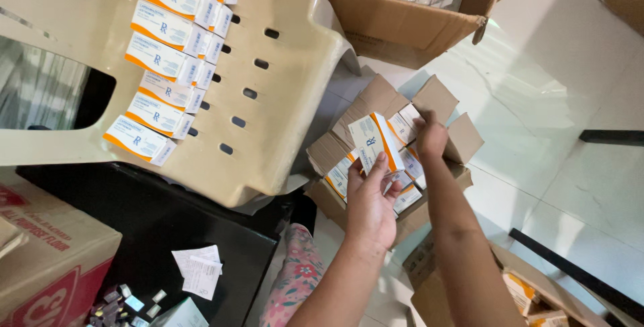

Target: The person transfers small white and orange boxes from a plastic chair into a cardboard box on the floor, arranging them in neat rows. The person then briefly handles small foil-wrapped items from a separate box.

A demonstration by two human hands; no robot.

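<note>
The left hand (pixel 370 207) held a small white-and-orange carton (pixel 373 142) upright, its fingers (pixel 376 169) wrapped round the lower edge, directly above an open brown cardboard box (pixel 451 166) that sat on the pale tiled floor (pixel 563 79). The box served as the hub of everything: inside it lay more cartons of the same kind (pixel 406 186), packed on edge and partly hidden by the held carton and by both forearms. The right hand (pixel 431 136) reached down into the far side of the box, its fingers curled among the packed cartons; whether they gripped one could not be told, as the back of the hand hid them.

To the left of the box stood a beige plastic chair (pixel 282 99), tipped in the view, and on its seat a row of identical cartons (pixel 164 65) lay overlapping one another in a long line running away from the box. Beyond the box, toward the top of the view, was a larger open cardboard carton (pixel 402 25) holding clear plastic wrapping. Below and left of the box, a dark surface (pixel 168 233) carried a few white paper slips (pixel 198 270) and some small foil scraps (pixel 121 303), with another printed red-and-brown cardboard box (pixel 47 260) at the far left. Near the person's right forearm, below the box, another opened cardboard box (pixel 530 297) showed more small packages.
</note>
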